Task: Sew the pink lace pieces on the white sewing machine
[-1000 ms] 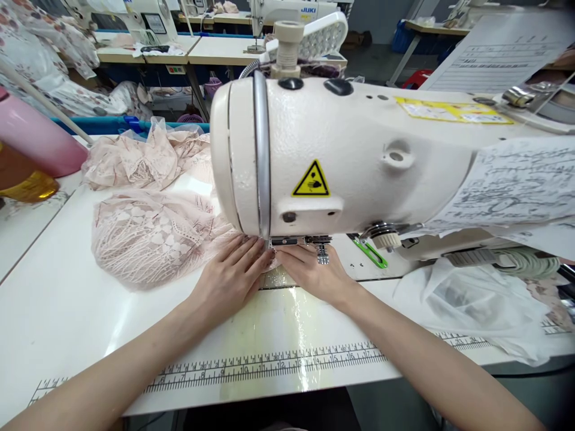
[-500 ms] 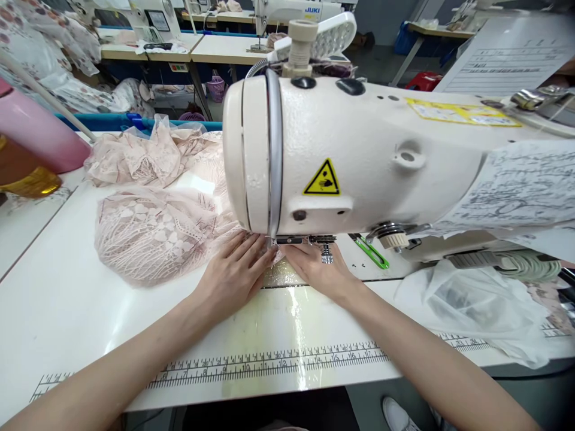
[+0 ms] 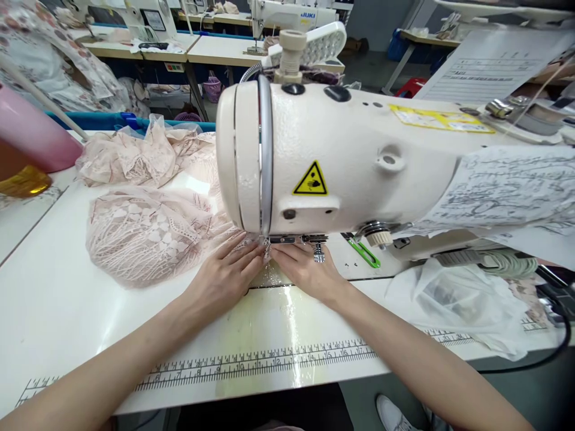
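Note:
Pale pink lace fabric (image 3: 155, 236) lies bunched on the white table and runs to the right beneath the sewing machine head (image 3: 341, 161). Spread over its narrow end is my left hand (image 3: 227, 272), fingers stretched out and pressing the cloth beside the presser foot area. My right hand (image 3: 309, 272) lies flat across from it, just right of the needle area, with its fingertips close to the lace edge. The machine head covers part of the right fingers. Needle and foot are mostly hidden.
A green thread snipper (image 3: 366, 253) lies behind my right hand. White translucent plastic (image 3: 458, 305) sits at the right. A printed ruler (image 3: 238, 365) runs along the table's front edge. Thread cones (image 3: 38, 129) stand at the far left.
The whole view has shifted slightly, so the machine and table appear farther left. Both hands keep nearly the same place at the lace, close to the needle area.

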`<state>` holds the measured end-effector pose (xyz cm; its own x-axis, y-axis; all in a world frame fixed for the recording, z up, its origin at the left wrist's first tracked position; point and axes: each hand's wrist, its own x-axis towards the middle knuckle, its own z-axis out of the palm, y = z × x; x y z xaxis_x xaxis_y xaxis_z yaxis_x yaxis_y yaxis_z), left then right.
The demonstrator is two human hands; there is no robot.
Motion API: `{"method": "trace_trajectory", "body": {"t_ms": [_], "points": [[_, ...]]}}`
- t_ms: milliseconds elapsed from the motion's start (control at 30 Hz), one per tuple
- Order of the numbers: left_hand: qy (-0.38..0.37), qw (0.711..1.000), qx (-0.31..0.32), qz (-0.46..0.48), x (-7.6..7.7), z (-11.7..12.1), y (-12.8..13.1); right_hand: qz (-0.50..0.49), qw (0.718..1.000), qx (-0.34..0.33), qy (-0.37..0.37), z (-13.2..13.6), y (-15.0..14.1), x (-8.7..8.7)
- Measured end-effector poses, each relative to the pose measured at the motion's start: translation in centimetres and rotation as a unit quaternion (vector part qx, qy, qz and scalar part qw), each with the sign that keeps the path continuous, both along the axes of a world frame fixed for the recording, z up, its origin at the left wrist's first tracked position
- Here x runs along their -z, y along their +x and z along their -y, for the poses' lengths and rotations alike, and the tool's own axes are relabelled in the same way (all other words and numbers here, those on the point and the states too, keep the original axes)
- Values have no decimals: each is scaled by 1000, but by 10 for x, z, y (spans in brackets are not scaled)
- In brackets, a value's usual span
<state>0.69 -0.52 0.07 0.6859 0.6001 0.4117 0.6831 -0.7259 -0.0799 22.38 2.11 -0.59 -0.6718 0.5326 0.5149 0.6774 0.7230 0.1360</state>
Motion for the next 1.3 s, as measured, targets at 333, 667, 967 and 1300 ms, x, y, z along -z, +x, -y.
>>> {"method": "trace_trajectory", "body": {"t_ms": [333, 667, 967, 1300], "points": [[-30, 998, -39, 51, -2, 0, 3, -30, 994, -49, -90, -1, -8, 0], [-34, 998, -15, 55, 2, -1, 0, -38, 993, -86, -70, 2, -9, 2], [-28, 999, -22, 34, 2, -1, -4, -43, 990, -98, -91, 2, -8, 5], [-4, 999, -39, 20, 2, 0, 2, -39, 990, -97, -97, -1, -7, 5]]}}
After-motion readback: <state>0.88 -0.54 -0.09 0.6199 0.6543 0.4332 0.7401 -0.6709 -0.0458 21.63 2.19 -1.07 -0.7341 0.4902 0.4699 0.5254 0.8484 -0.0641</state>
